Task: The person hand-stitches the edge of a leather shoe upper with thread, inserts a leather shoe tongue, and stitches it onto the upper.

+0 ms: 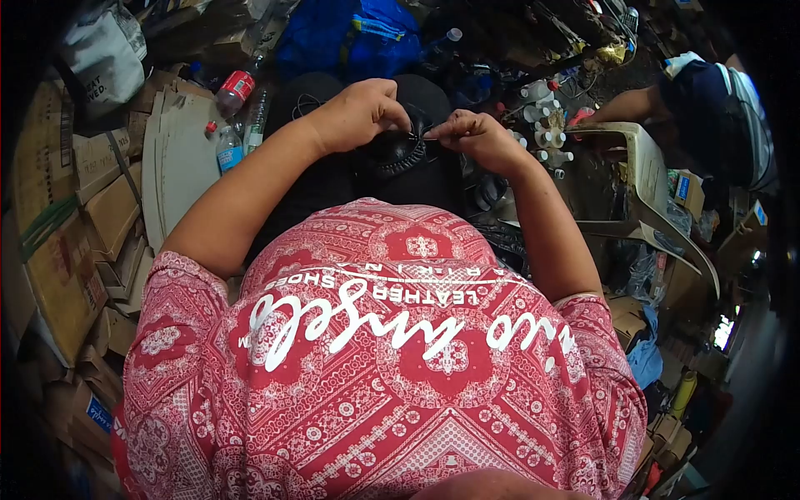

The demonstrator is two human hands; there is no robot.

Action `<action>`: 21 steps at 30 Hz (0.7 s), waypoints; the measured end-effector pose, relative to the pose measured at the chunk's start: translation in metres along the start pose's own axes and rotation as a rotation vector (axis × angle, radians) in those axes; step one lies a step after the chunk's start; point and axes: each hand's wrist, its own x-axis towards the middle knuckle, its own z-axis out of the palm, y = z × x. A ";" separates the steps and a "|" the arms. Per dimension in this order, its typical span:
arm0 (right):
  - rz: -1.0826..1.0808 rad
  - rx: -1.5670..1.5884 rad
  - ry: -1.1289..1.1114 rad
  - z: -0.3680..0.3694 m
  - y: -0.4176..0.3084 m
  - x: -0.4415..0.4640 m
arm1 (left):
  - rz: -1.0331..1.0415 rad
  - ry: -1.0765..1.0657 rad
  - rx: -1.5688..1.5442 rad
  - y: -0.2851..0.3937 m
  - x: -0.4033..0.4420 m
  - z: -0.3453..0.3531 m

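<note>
A glossy black shoe-like piece [404, 154] with a row of short ridges or stitches along its curved edge rests between my knees, over my dark trousers. Above its far left side, my left hand [364, 115] is closed in a pinch, fingertips pointing down at the piece; what they pinch is too small to make out. From the right, my right hand [485, 140] pinches a thin, pale needle-like thing [427, 137] close to the left fingertips. A loose dark thread [308, 104] loops over the trousers near my left wrist.
Left of me lie plastic bottles [233, 92], a pale curved panel [167, 158] and stacked cardboard [108, 192]. A blue bag [333, 37] is ahead. Small bottles [546, 125] and a worn plastic chair [646, 158] stand right, with another person's arm [621, 107] behind the chair.
</note>
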 end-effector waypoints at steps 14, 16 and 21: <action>-0.100 -0.306 0.154 0.006 -0.024 -0.020 | 0.025 0.037 0.225 0.014 -0.008 -0.004; -0.050 -0.218 0.108 0.004 -0.020 -0.014 | 0.053 0.003 0.245 0.013 -0.002 -0.006; -0.041 -0.087 0.020 -0.003 0.004 0.002 | -0.013 -0.130 0.035 -0.008 0.009 -0.003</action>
